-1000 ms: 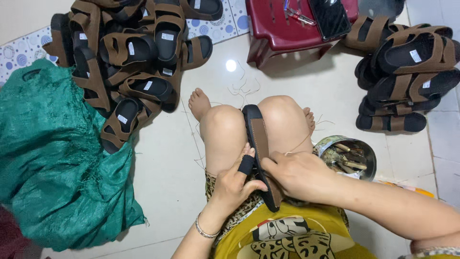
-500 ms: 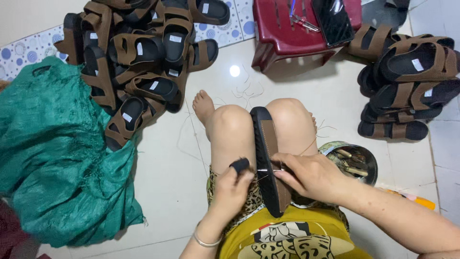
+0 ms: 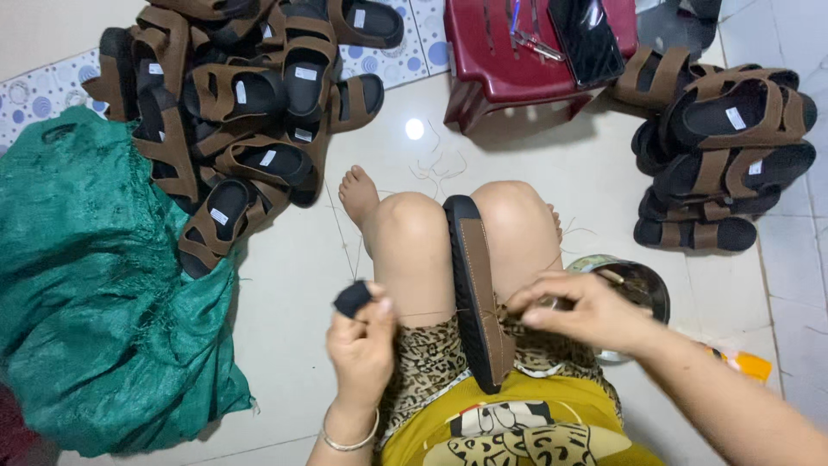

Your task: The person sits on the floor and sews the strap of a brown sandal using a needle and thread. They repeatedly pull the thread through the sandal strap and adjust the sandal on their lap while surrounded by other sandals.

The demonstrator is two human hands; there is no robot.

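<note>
Brown sandal (image 3: 479, 293) between left hand (image 3: 362, 345), right hand (image 3: 580, 312)

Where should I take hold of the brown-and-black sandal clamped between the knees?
Probably by the free toe end of the brown-and-black sandal, coming from above: it stands on edge between the knees, narrow rim up, while the right hand works near its heel end.

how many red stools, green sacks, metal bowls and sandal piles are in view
red stool: 1
green sack: 1
metal bowl: 1
sandal piles: 2, left pile and right pile
total: 5
</note>
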